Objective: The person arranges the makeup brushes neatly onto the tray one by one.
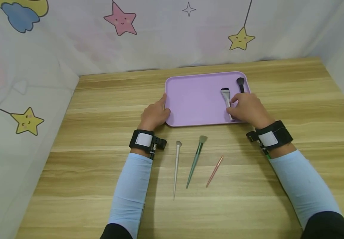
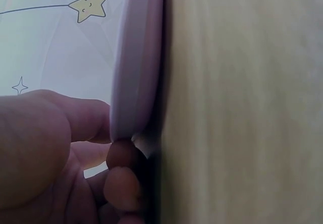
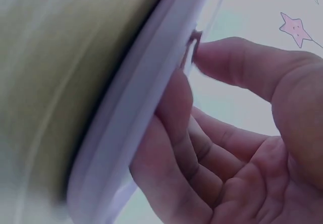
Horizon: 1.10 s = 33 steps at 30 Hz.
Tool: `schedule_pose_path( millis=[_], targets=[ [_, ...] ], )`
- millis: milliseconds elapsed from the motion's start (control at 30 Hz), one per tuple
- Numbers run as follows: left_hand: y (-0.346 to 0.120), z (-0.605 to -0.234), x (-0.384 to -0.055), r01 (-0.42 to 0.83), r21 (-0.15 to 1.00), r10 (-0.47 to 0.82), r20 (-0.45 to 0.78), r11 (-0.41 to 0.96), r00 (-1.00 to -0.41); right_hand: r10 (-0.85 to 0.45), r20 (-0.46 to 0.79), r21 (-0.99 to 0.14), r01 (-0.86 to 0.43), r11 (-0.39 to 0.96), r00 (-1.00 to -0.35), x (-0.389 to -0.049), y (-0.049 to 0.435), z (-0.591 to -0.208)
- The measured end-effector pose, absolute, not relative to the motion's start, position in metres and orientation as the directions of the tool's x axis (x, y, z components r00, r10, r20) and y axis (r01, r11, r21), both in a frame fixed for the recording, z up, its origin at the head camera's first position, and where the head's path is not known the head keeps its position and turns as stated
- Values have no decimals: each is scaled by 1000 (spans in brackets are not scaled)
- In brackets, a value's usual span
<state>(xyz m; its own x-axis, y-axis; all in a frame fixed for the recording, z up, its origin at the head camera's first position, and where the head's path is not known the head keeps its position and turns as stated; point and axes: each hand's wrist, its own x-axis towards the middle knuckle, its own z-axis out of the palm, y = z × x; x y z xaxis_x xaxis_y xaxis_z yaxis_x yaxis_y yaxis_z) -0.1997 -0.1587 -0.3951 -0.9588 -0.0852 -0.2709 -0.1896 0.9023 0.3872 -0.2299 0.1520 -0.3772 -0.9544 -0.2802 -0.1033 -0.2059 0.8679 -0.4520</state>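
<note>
A light purple tray [image 1: 195, 99] lies flat on the wooden table. At its left edge my left hand [image 1: 154, 114] grips the rim, thumb above and fingers at the underside in the left wrist view. Over the tray's right part, my right hand [image 1: 249, 108] pinches the handle of a flat silver makeup brush with dark bristles [image 1: 226, 95]. The handle's end [image 3: 194, 40] shows by the thumb in the right wrist view. Close beyond that hand is a fluffy black makeup brush [image 1: 240, 83], its handle mostly hidden by the fingers.
In front of the tray three more brushes lie on the table [image 1: 100, 186]: a slim pale one [image 1: 176, 169], a green one [image 1: 196, 159] and a short pink stick-like one [image 1: 214, 172]. A white curtain with stars [image 1: 166, 43] hangs behind the table.
</note>
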Motion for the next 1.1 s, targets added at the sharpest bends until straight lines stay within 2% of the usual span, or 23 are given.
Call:
schedule_pose_path(
  millis=[300,600,1100],
  targets=[
    [-159,-397,-200,-201,392,-91,-281,898,-955,-272,-159,-453,-174,874,-949,-227,153,-376],
    [-158,-396,-200,-201,392,-92,-280,898,-956,-279,-74,-478,-212,853,-957,-223,154,-369],
    [-157,-394,-201,-212,403,-97,-286,890,-953,-341,-9,-500,-291,816,-940,-203,141,-353]
  ],
)
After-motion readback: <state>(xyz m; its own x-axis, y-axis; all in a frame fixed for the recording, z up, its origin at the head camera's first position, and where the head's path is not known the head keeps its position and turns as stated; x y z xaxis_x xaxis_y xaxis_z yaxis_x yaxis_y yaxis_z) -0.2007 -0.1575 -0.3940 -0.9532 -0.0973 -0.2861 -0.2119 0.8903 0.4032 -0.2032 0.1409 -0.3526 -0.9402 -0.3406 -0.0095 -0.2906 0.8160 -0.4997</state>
